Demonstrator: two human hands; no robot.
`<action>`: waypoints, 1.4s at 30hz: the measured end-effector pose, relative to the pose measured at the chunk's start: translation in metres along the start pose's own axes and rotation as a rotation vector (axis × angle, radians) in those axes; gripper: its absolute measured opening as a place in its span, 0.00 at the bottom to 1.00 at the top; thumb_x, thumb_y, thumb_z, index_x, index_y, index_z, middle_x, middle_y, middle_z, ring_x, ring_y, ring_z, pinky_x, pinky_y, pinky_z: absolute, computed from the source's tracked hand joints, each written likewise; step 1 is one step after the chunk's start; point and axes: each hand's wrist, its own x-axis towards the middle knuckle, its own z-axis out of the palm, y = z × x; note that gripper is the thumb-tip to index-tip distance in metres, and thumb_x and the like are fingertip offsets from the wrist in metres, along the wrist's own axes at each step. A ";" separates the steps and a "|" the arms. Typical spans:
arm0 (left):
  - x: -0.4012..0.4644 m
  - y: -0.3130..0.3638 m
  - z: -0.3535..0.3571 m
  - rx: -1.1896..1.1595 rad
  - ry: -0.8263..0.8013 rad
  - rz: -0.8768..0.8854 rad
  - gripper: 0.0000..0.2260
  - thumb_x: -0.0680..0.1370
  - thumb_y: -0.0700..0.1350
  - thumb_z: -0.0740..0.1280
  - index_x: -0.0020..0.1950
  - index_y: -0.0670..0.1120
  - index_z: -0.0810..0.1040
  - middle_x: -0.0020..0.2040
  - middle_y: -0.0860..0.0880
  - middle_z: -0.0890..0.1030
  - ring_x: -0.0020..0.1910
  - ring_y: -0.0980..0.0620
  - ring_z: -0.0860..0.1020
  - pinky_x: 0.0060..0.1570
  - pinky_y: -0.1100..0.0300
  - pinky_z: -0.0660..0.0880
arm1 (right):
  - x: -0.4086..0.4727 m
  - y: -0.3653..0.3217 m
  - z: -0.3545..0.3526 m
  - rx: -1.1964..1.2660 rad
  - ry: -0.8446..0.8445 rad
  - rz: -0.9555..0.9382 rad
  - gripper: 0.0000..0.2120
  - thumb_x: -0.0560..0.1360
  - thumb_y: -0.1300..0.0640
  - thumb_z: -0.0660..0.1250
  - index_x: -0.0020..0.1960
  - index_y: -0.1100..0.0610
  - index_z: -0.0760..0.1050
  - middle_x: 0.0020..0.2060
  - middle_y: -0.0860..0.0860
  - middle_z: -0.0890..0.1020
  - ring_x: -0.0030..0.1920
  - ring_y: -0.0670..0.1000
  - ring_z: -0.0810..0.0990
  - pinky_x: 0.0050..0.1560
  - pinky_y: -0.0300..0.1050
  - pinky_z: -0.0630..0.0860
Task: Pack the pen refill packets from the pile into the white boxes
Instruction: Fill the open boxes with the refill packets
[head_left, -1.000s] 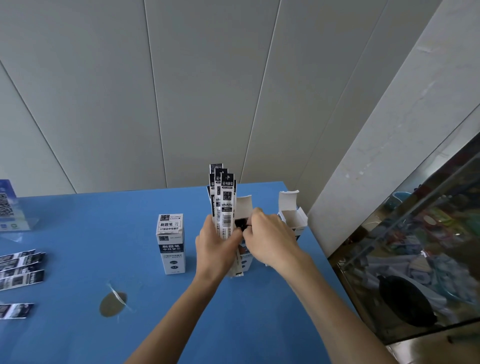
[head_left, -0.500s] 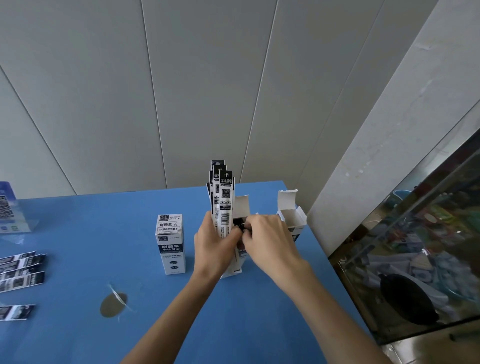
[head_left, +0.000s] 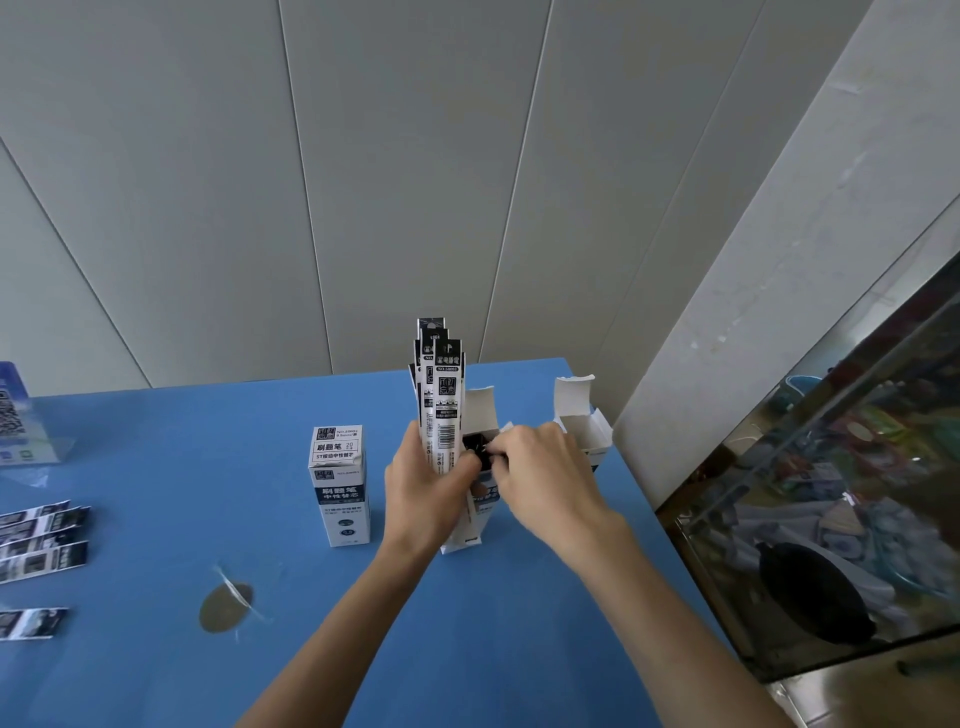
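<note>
My left hand (head_left: 423, 488) grips a bundle of several long black-and-white refill packets (head_left: 440, 395), held upright at the middle of the blue table. Just to their right stands an open white box (head_left: 475, 519) with its lid flap up. My right hand (head_left: 540, 475) pinches at the dark mouth of this box, fingers curled on its top edge. A closed white box (head_left: 340, 486) stands to the left. Another open white box (head_left: 579, 423) stands at the far right corner. Loose packets (head_left: 41, 540) lie at the left edge.
A round worn patch (head_left: 226, 608) marks the blue table (head_left: 156, 467) near the front. A clear stand with a QR code (head_left: 15, 415) is at the far left. A glass tank (head_left: 831, 493) borders the table's right edge. A panelled wall rises behind.
Both hands and the packet bundle stay at the open box; the right hand's fingers have shifted slightly at the box mouth. The view has tilted a little.
</note>
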 end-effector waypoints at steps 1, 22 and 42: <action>0.001 -0.001 0.000 0.000 -0.005 -0.006 0.08 0.72 0.38 0.68 0.43 0.49 0.71 0.37 0.49 0.80 0.37 0.49 0.81 0.37 0.57 0.78 | -0.001 0.000 -0.001 -0.014 -0.009 -0.010 0.10 0.76 0.60 0.60 0.49 0.54 0.80 0.40 0.57 0.80 0.42 0.60 0.77 0.34 0.45 0.64; -0.008 -0.006 -0.012 -0.181 0.021 -0.036 0.10 0.76 0.45 0.72 0.49 0.43 0.73 0.34 0.46 0.83 0.32 0.45 0.83 0.34 0.50 0.81 | -0.022 0.012 0.038 0.642 0.302 0.175 0.09 0.78 0.60 0.62 0.57 0.56 0.75 0.50 0.47 0.80 0.44 0.52 0.81 0.49 0.47 0.77; -0.003 -0.017 -0.006 -0.182 0.125 -0.151 0.11 0.73 0.47 0.74 0.50 0.44 0.77 0.42 0.48 0.84 0.43 0.50 0.84 0.46 0.50 0.82 | -0.006 0.016 0.040 1.291 -0.111 0.400 0.16 0.76 0.56 0.65 0.62 0.44 0.72 0.43 0.49 0.80 0.32 0.47 0.77 0.38 0.42 0.75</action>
